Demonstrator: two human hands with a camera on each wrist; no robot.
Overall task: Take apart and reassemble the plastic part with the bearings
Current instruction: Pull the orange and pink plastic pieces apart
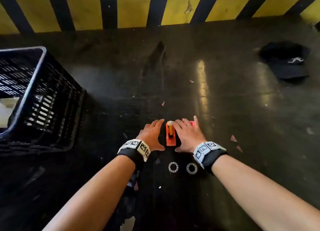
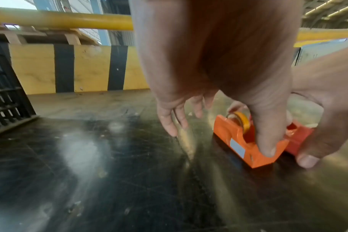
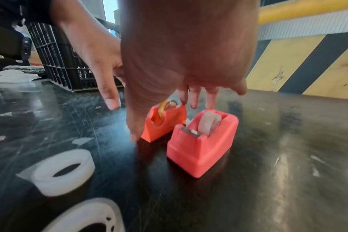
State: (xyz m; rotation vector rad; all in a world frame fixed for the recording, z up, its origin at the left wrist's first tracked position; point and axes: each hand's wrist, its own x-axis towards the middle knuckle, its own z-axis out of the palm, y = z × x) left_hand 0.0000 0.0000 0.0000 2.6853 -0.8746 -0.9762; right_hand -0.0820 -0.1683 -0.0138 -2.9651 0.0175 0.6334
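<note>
An orange plastic part stands on the dark table with a yellow ring upright in its slot. My left hand hovers just left of it, fingers straight, holding nothing. My right hand is spread over a red plastic part that has a clear roller in its slot. The right thumb reaches down by the orange part's near end; contact is unclear. Two white bearings lie flat between my wrists.
A black slatted crate stands at the left. A dark cap lies at the far right. A yellow and black striped barrier closes the back edge. Small pink scraps dot the table.
</note>
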